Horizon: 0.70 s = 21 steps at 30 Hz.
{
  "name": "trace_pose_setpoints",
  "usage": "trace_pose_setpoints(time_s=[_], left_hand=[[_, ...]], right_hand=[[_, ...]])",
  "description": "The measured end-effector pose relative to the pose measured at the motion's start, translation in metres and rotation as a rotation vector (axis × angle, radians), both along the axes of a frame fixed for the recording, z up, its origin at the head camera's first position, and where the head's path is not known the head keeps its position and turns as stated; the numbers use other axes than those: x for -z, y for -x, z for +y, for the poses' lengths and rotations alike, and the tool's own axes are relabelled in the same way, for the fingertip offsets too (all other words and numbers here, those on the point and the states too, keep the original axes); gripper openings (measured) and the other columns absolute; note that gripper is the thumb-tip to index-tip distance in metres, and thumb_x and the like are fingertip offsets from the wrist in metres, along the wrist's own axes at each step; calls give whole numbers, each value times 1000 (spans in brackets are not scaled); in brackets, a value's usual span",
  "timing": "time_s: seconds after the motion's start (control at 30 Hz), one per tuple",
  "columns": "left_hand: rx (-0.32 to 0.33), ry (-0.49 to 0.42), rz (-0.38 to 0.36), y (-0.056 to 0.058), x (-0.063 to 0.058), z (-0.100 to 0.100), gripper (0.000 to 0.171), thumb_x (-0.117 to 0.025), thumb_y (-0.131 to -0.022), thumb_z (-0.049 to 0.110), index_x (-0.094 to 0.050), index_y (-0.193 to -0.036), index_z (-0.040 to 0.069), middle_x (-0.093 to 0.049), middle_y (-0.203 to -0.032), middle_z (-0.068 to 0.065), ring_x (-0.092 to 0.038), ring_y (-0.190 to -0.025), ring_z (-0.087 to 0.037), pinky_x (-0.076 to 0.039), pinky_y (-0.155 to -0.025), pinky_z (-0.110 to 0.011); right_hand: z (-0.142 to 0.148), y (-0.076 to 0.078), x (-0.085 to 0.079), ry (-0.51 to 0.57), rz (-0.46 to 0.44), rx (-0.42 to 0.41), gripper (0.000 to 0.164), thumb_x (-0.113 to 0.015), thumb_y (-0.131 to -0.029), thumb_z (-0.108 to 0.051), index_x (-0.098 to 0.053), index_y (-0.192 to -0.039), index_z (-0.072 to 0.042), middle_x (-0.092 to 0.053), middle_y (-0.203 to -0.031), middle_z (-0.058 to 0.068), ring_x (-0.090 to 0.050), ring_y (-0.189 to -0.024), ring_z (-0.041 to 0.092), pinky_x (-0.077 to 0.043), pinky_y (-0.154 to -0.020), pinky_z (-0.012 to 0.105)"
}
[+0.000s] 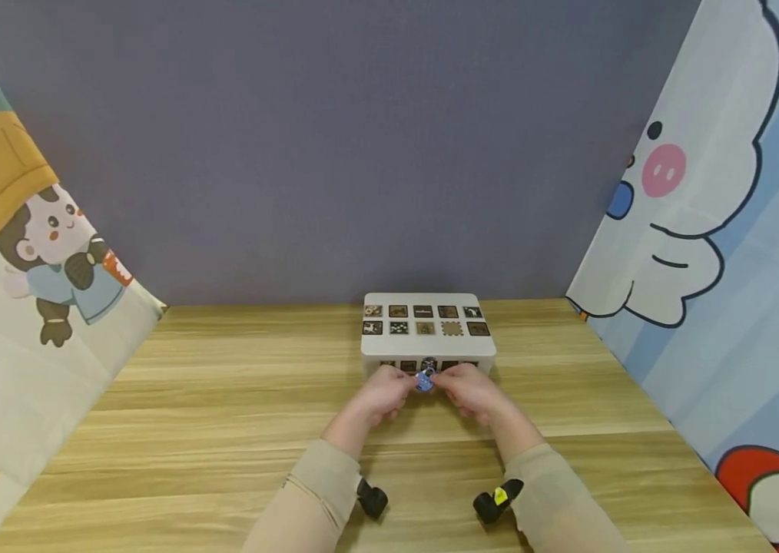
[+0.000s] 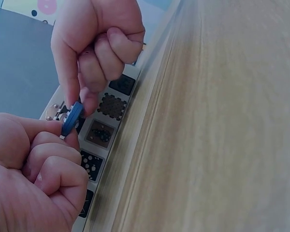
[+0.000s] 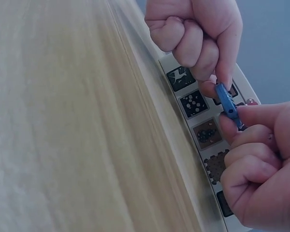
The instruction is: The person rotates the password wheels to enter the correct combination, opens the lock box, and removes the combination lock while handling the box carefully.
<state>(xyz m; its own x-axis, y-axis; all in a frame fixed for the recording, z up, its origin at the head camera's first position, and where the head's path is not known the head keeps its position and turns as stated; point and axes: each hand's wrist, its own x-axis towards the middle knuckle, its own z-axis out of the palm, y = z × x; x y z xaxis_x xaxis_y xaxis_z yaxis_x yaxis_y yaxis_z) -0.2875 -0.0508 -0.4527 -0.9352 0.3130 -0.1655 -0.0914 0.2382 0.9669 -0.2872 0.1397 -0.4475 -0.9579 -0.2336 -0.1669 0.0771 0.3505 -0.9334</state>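
Observation:
A small blue padlock [image 1: 425, 382] with a metal shackle is at the metal clasp [image 1: 429, 363] on the front of a white box [image 1: 424, 342]. Thumb and index finger of my left hand [image 1: 386, 390] pinch one side of the padlock. From the opposite side my right hand [image 1: 471, 389] pinches it the same way. In the left wrist view the blue body [image 2: 72, 119] shows edge-on between the fingertips of both hands. The other fingers of each hand are curled in, as the right wrist view shows. Fingers partly cover the padlock [image 3: 226, 100] and the box front.
Small dark and brown square pictures [image 1: 425, 328] cover the box lid and front. The box stands on a wood-grain table [image 1: 258, 384], near the grey back panel [image 1: 286, 153]. Cartoon-printed cloths [image 1: 763, 307] hang at both sides.

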Motion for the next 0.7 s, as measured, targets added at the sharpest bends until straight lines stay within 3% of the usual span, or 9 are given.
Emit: trace_pose_setpoints(time_s=[0.2, 0.43, 0.6, 0.7], left_hand=[[-10, 35, 9, -1, -2, -2, 28, -55, -93, 22, -67, -92, -4, -32, -48, 7, -26, -36, -8, -25, -33, -23], [-3, 154, 164, -3, -13, -8, 26, -62, -90, 21, -69, -87, -4, -41, -49, 3, -31, -37, -8, -27, -32, -21], [25, 377, 351, -5, -23, -10, 33, -70, -84, 27, -61, -65, 2, -47, -49, 2, -35, -39, -7, -30, -34, -20], [18, 539, 447, -7, -28, -9, 35, -75, -79, 30, -54, -61, 9, -45, -49, 5, -36, -40, -7, -30, -34, -21]], right_hand=[[-2, 1, 1, 32, -13, 14, 31, -60, -90, -23, -64, -90, 7, -29, -47, -6, -23, -39, 9, -21, -35, 23], [-3, -1, 1, 65, -27, 7, 29, -61, -90, -23, -66, -93, 6, -29, -49, -6, -23, -40, 9, -21, -35, 22], [-3, 0, 1, 83, -30, 14, 33, -60, -91, -23, -64, -95, 9, -29, -49, -6, -24, -40, 8, -22, -35, 22], [-2, 0, 2, 98, -33, 19, 34, -60, -91, -23, -64, -96, 10, -30, -50, -6, -24, -40, 8, -22, -35, 22]])
